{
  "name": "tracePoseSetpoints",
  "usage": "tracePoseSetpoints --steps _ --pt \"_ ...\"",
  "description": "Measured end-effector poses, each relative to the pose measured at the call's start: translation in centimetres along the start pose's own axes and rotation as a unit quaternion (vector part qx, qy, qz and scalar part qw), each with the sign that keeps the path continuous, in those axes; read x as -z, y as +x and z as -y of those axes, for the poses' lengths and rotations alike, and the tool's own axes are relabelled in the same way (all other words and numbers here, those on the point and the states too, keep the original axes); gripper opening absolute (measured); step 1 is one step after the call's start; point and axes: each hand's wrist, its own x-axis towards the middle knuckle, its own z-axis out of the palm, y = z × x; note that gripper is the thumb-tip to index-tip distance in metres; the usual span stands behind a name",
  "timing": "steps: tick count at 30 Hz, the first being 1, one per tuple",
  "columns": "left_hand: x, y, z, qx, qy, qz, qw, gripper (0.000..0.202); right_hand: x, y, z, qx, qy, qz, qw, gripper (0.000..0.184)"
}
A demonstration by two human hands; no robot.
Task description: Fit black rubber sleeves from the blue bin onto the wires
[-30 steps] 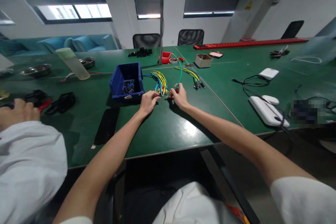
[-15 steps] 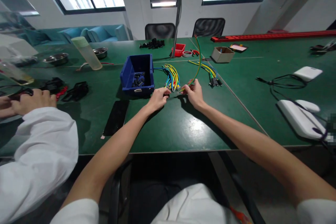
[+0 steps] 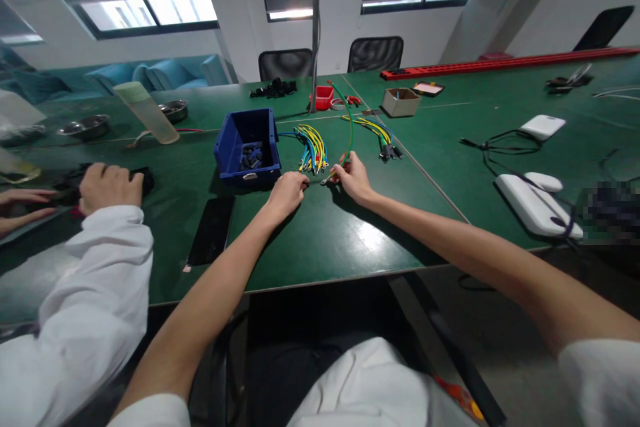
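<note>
My right hand [image 3: 351,175] pinches the near end of a green wire [image 3: 349,120] that arcs up and away over the green table [image 3: 325,240]. My left hand [image 3: 287,190] is closed in a pinch just left of it, fingertips near the wire's end; what it holds is too small to make out. Right behind both hands lies a bundle of yellow, blue and green wires [image 3: 313,145]. A blue bin [image 3: 247,147] with small dark parts stands left of the bundle. A second wire bundle [image 3: 377,133] lies to the right.
A co-worker's white sleeve [image 3: 85,293] and hand [image 3: 110,185] are at the left, over black parts. A black phone [image 3: 211,230] lies near my left forearm. White devices with cables [image 3: 535,203] sit right. A cardboard box [image 3: 400,101], red tray [image 3: 323,97] and tilted bottle [image 3: 145,112] stand farther back.
The green wire's free end has swung lower and to the left as my right hand shifted. The co-worker's hand moved onto the black parts. My view shifted slightly.
</note>
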Motion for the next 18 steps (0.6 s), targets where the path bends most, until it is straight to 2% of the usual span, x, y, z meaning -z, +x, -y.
tracePoseSetpoints --steps 7,14,18 --pt "0.1 0.0 -0.2 0.002 0.009 -0.012 1.0 0.026 0.1 -0.1 0.2 -0.004 0.018 -0.005 1.0 0.027" --pt "1.2 0.0 0.6 -0.023 0.014 0.03 0.999 0.03 0.1 0.1 0.3 -0.005 0.017 -0.007 1.0 0.026" --pt "1.2 -0.1 0.8 -0.012 -0.023 0.013 1.0 0.032 0.2 0.1 0.3 -0.02 0.027 -0.015 0.999 0.027"
